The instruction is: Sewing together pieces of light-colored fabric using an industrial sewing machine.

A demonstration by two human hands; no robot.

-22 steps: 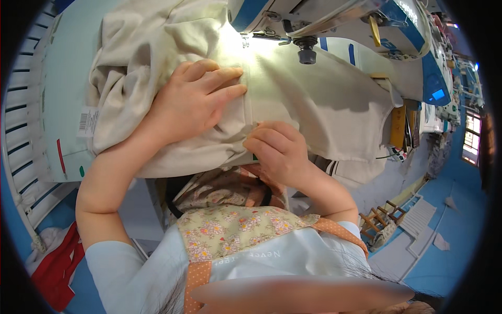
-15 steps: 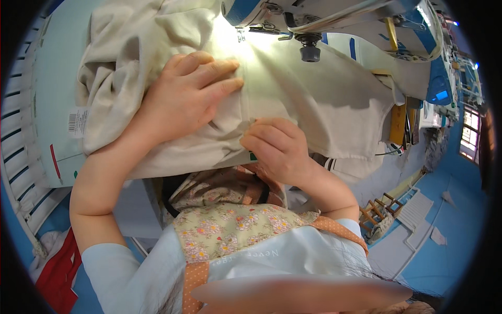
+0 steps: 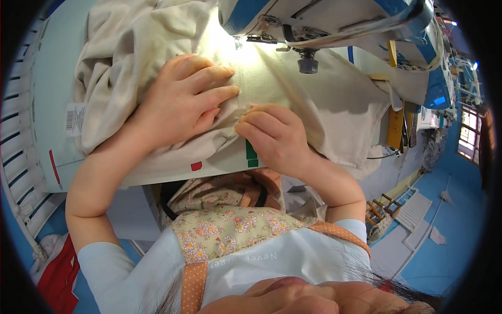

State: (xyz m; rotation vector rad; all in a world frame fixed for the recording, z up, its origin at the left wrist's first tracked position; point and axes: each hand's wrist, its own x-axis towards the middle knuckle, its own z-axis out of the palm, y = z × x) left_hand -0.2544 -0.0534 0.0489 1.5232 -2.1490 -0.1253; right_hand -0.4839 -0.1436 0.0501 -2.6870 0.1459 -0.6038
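A large cream cloth (image 3: 334,104) lies bunched and folded across the sewing table, with part of it under the lit head of a sewing machine (image 3: 314,26). My left hand (image 3: 185,99) rests palm down on the cloth, fingers stretched toward a seam line just short of the presser foot (image 3: 239,44). Closer to the table's front edge, my right hand (image 3: 274,136) is closed, its fingertips pinching the cloth along that seam. The gripped bit of cloth is mostly hidden behind the fingers.
The pale green tabletop (image 3: 60,104) carries a red tape mark and a green tape mark (image 3: 252,154) near its front edge. A white slatted rack (image 3: 18,152) stands at the left. A paper label (image 3: 75,119) lies beside the cloth. A wooden rack (image 3: 383,206) stands low at right.
The cloth's near part has shifted away from me, uncovering the red and green marks at the table edge. Both hands stay on the cloth, the right slightly farther from the edge.
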